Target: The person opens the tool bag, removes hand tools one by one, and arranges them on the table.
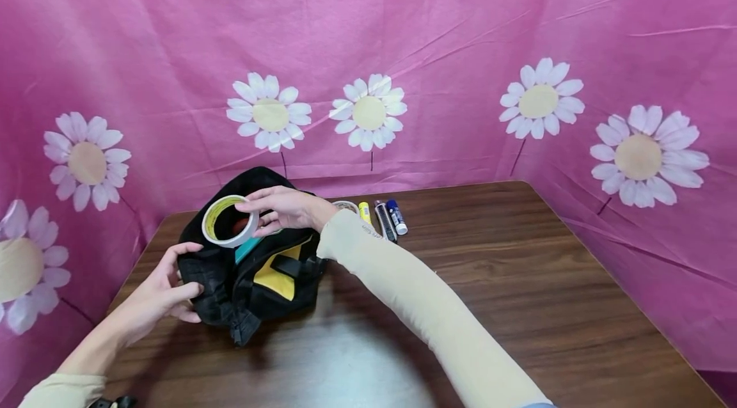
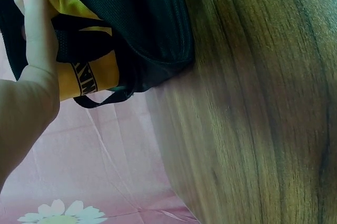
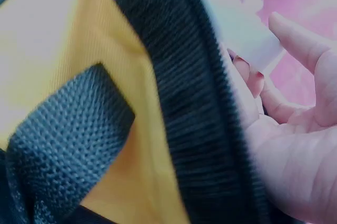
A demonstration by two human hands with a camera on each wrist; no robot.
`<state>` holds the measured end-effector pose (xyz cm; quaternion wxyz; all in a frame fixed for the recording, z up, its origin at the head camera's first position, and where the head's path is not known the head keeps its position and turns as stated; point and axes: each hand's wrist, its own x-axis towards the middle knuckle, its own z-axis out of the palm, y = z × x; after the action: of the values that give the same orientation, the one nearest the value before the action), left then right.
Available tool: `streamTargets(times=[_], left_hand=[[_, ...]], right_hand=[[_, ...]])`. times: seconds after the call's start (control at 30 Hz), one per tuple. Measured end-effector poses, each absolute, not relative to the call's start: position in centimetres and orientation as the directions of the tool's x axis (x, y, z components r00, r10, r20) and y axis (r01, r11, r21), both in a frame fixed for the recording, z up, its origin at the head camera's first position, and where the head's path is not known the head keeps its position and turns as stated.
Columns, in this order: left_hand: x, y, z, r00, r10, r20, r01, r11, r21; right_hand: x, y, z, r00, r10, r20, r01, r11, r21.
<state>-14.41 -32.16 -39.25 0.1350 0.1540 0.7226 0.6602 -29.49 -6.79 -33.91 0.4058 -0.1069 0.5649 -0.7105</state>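
A black fabric bag (image 1: 215,290) with a yellow front panel (image 1: 276,280) stands on the left part of the table, its top open. My left hand (image 1: 164,290) holds the bag's left side, fingers at the upper edge and thumb across the front. Over the opening, my right hand (image 1: 290,208) pinches a wide roll of tape (image 1: 214,216) by its right side. The roll is white outside and yellow inside. Something teal (image 1: 247,247) shows in the opening. In the right wrist view the tape roll (image 3: 247,37) is partly hidden behind the bag's zipped edge (image 3: 231,108).
Behind my right forearm, near the back edge of the wooden table (image 1: 518,280), lie another tape roll (image 1: 345,204), a yellow tube (image 1: 364,211), a dark slim tube (image 1: 384,219) and a blue and white stick (image 1: 397,216). Pink flowered cloth (image 1: 437,107) surrounds the table.
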Motion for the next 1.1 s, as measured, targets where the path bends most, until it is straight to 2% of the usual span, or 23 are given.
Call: streamTargets(times=[0.3,0.5,0.77,1.1], left_hand=[[-14.6,-32.2,-39.0,-0.924,0.382,-0.001,0.047,0.117,0.992],[-14.6,-32.3,-39.0,-0.918,0.398,0.008,0.052,0.098,0.994],[-14.1,-32.6,-39.1,-0.931,0.365,-0.013,0.038,0.133,0.990],[-14.3,-32.1,-39.2,-0.921,0.388,-0.008,0.042,0.120,0.992]], right_hand=[[-27.5,-5.4,-30.5,-0.623,-0.757,-0.200,0.356,-0.047,-0.933],[-27.2,-3.3,-29.4,-0.634,-0.750,-0.191,0.345,-0.053,-0.937],[-27.7,1.1,-29.3,-0.674,-0.713,-0.194,0.295,-0.019,-0.955],[-28.1,7.7,-29.7,-0.736,-0.651,-0.186,0.283,-0.047,-0.958]])
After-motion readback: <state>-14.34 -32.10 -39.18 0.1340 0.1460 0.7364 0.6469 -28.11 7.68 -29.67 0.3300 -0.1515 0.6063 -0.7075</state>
